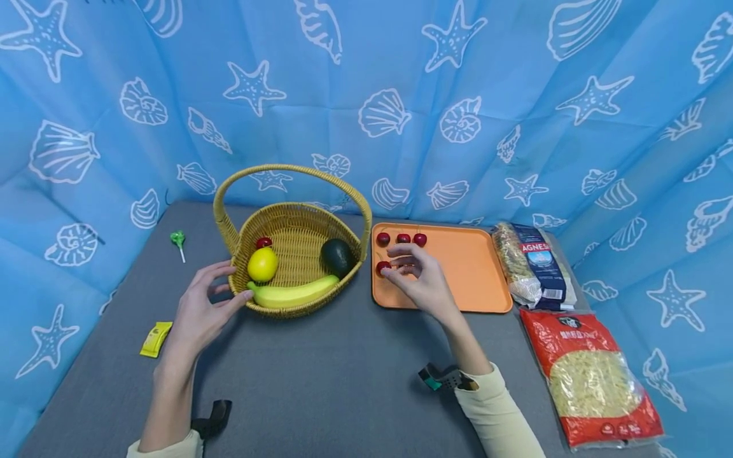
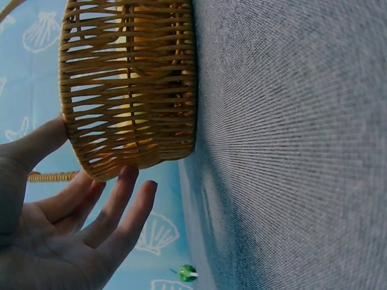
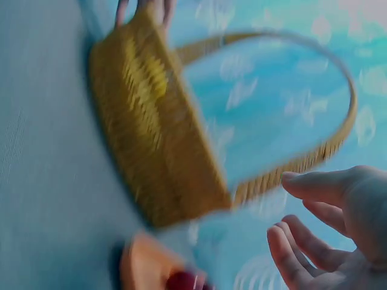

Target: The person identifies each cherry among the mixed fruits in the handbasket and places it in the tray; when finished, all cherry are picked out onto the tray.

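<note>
A woven basket (image 1: 294,245) holds a yellow lemon (image 1: 263,264), a banana (image 1: 294,294), a dark avocado (image 1: 338,257) and a red cherry (image 1: 264,243). My left hand (image 1: 200,308) grips the basket's left end, thumb at the rim and fingers against the outer wall, as the left wrist view shows. Over the left part of an orange tray (image 1: 472,270), my right hand (image 1: 420,280) hovers with thumb and fingers apart. Its fingertips are close to a cherry (image 1: 383,268) on the tray. Nothing shows between those fingers in the blurred right wrist view.
More cherries (image 1: 403,238) lie along the tray's back left edge. Right of the tray are an Agnesi pasta bag (image 1: 535,267) and a red-and-clear food bag (image 1: 595,381). At the left lie a green lollipop (image 1: 178,238) and a yellow wrapped packet (image 1: 155,339). A blue curtain (image 1: 321,127) stands behind.
</note>
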Tool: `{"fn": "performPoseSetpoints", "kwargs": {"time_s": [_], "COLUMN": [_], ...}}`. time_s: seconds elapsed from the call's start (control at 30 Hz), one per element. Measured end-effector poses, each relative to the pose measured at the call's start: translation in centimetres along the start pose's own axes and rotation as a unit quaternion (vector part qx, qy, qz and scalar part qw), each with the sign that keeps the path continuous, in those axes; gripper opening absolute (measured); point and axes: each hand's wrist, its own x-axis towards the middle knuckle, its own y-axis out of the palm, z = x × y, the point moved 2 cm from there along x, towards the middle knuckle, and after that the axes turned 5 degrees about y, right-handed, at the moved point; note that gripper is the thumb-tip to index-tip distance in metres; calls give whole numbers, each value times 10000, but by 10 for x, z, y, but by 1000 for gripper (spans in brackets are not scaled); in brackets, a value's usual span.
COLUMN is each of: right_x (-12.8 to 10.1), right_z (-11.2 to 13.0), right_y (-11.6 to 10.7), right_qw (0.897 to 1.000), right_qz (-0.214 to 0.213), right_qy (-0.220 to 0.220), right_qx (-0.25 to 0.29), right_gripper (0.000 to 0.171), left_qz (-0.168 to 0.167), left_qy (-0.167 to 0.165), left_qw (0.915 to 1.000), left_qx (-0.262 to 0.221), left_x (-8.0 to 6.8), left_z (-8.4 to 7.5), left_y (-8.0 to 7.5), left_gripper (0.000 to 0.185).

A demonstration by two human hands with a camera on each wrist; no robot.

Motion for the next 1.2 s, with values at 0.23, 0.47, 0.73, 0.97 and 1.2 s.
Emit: {"fn": "performPoseSetpoints", "kwargs": {"time_s": [0.23,0.47,0.73,0.97,1.2], "right_x": [11,58,125,146,145], "right_z": [41,61,59,50,42], "right_y": [40,90,145,180,198], "right_qw": [9932,9808,9673,9552,9413], "right_qz": [873,1817,2521,2717,2743], "right_qy": [-371,-464,132,1170,1858], "right_qx": [679,526,-222,15,647], "right_gripper": [36,32,36,38,39], "left_qz": [26,37,100,132,96], "left_qy": [12,-32,-50,-56,-43], "left_qw": [10000,10000,9999,9999,9999], "left_qx": [-1,3,-6,43,-17], "left_x": [0,-1,-1,0,1], "left_z": [0,2,2,2,0], "left_y": [0,-1,-1,-2,-1], "left_gripper": [63,64,65,66,65]}}
